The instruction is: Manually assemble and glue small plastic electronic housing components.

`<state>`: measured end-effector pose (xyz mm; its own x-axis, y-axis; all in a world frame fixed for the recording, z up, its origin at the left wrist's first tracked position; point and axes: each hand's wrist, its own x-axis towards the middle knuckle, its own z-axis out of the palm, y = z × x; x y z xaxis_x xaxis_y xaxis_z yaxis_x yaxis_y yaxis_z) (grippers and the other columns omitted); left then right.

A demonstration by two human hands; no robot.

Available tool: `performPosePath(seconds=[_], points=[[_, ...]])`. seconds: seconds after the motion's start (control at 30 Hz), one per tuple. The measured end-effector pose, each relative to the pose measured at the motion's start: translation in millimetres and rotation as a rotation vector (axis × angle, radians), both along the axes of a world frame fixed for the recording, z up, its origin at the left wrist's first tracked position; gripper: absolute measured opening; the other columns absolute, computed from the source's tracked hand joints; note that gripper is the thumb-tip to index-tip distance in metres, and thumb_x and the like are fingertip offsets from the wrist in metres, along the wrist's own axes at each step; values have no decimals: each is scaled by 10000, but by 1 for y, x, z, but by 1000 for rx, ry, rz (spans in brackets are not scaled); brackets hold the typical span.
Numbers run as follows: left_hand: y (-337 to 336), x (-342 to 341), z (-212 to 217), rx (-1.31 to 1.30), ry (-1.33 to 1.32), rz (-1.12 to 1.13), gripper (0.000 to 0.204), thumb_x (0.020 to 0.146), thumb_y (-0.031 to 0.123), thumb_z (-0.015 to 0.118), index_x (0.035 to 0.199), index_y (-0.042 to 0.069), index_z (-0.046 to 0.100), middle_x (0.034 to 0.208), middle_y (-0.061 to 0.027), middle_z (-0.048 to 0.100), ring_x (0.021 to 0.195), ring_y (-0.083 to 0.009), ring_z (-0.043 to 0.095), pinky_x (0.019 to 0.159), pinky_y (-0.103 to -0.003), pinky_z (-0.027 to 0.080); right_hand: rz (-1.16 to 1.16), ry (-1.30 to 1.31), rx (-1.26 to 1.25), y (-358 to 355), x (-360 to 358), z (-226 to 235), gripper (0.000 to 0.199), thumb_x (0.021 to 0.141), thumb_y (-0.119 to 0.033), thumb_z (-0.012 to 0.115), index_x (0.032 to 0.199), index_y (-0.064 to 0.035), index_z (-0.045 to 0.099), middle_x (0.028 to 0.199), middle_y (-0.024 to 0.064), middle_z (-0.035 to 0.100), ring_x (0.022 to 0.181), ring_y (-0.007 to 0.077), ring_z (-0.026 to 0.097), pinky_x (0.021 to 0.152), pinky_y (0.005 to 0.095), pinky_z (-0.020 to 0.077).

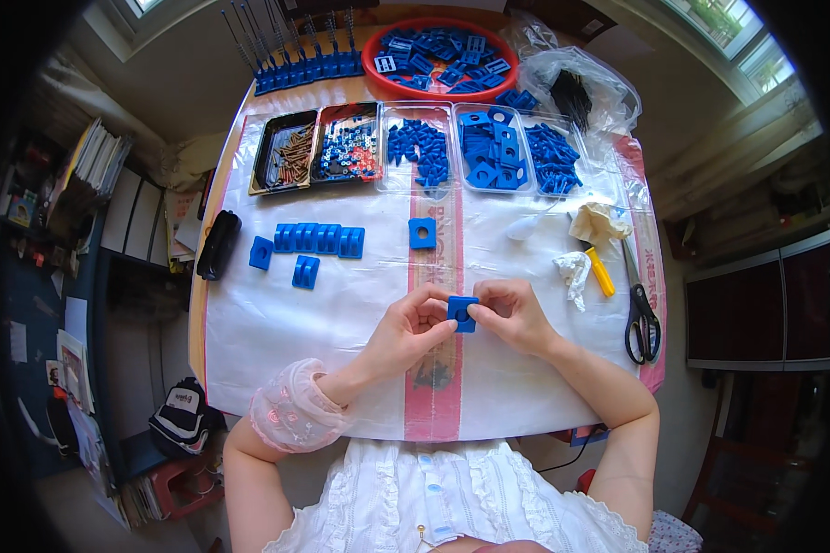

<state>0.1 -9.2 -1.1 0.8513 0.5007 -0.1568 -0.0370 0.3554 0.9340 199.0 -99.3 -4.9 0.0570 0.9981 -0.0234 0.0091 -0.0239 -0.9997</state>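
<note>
Blue plastic is filling this worktop (277, 323), where a person is gripping a small square blue block (462, 312) between both hands. The left hand (412, 329) and right hand (514, 316) are pinching it from either side, just above the clear sheet's red stripe (433, 396). Beyond them, a row of joined blue blocks (319, 240) is lying near a single holed block (422, 232). Scissors (643, 318) are resting at the right edge, well apart.
</note>
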Motion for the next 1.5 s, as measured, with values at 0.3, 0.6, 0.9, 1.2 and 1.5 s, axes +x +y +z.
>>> performPosePath(seconds=[0.3, 0.6, 0.9, 1.2, 1.5], points=[[2, -2, 1, -44, -16, -21, 271, 909, 25, 635, 1169, 73, 572, 966, -11, 666, 879, -55, 608, 804, -218, 489, 23, 8, -44, -1, 2, 3, 148, 874, -28, 637, 747, 1, 567, 725, -30, 509, 673, 40, 435, 571, 228, 334], [1, -1, 1, -15, -6, -15, 278, 912, 26, 628, 1180, 72, 568, 962, -6, 665, 877, -53, 607, 808, -220, 487, 36, 0, -62, -2, 4, 0, 120, 879, -31, 635, 774, 12, 598, 763, -9, 557, 693, 54, 467, 597, 233, 358], [0, 0, 2, -1, 6, -2, 284, 916, 38, 628, 1189, 69, 555, 956, -18, 662, 876, -65, 616, 793, -223, 492, 3, 67, -25, 0, 0, 4, 154, 892, -49, 651, 757, 8, 603, 722, -56, 509, 666, 19, 419, 556, 218, 319], [-1, 0, 0, -3, -19, 33, 274, 920, 40, 631, 1180, 64, 547, 968, -26, 663, 880, -71, 619, 795, -221, 491, 17, 56, -42, 0, 0, 8, 100, 873, -18, 631, 785, 2, 588, 764, -25, 545, 699, 37, 468, 597, 218, 368], [-1, 0, -2, -14, -12, 45, 280, 921, 43, 634, 1184, 65, 543, 971, -35, 665, 903, -82, 627, 803, -231, 495, 11, 22, -36, 0, 0, 4, 131, 866, -55, 664, 786, -6, 572, 726, -47, 498, 679, 22, 440, 575, 214, 349]])
